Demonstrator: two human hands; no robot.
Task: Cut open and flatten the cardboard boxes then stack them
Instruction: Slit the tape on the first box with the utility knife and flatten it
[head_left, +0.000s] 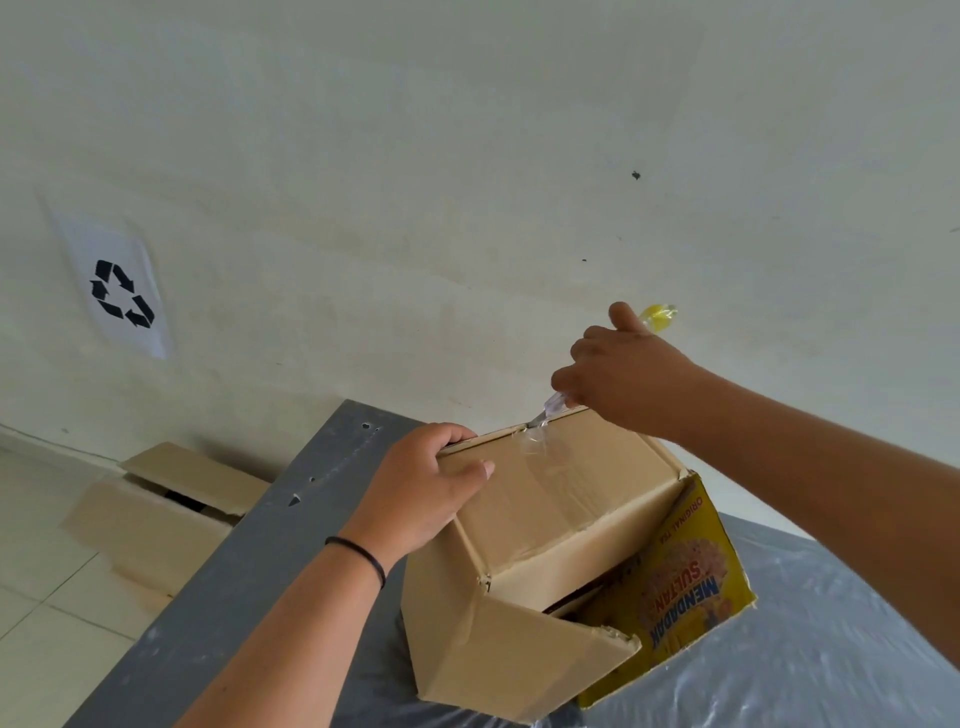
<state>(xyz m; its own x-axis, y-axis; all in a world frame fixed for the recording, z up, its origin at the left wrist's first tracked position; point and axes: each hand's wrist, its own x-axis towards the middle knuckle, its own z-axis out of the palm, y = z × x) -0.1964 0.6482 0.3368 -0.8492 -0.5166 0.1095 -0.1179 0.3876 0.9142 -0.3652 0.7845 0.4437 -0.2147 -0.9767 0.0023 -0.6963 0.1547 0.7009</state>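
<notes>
A brown cardboard box (545, 525) with a yellow printed flap (680, 592) stands tilted on the grey table (249, 582), its near flaps hanging open. My left hand (421, 488) grips the box's far top edge, thumb on the panel. My right hand (623, 374) holds a cutter with a yellow end (658, 315). Its blade tip (543, 413) meets the clear tape (540, 441) at the box's top seam.
Another open cardboard box (156, 509) lies on the tiled floor at the left, beside the table. A paper with a recycling sign (122, 293) hangs on the wall. Clear plastic sheeting (805, 649) covers the table's right part.
</notes>
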